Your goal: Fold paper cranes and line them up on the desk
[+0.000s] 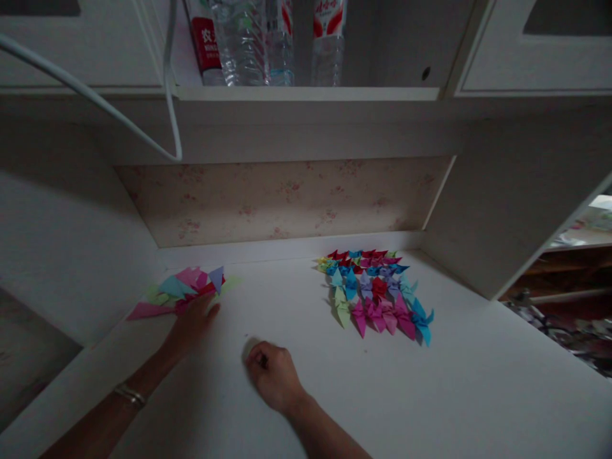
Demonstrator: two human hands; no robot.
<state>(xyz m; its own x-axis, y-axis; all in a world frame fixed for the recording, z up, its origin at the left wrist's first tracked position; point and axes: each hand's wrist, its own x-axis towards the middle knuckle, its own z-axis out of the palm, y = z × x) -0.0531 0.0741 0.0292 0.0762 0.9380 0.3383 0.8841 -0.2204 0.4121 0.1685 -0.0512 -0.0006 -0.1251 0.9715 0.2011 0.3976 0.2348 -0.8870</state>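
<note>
My left hand [192, 324] reaches to a loose pile of folded coloured papers [176, 287] at the left of the white desktop. Its fingers stretch out onto the near side of the pile, the thumb apart from them; the fingertips are partly lost among the papers. My right hand [275, 376] rests on the desktop near the middle, curled into a loose fist, with nothing visible in it. To the right, folded paper cranes [377, 290] stand close together in several rows, pink, blue, red, purple and green.
Above the desktop [459, 370] hangs a cabinet shelf [306, 94] with several plastic bottles [327, 51]. A white cable [95, 99] loops down at the upper left. White side panels [516, 210] flank the desktop, and a flowered wall panel [287, 197] closes the back.
</note>
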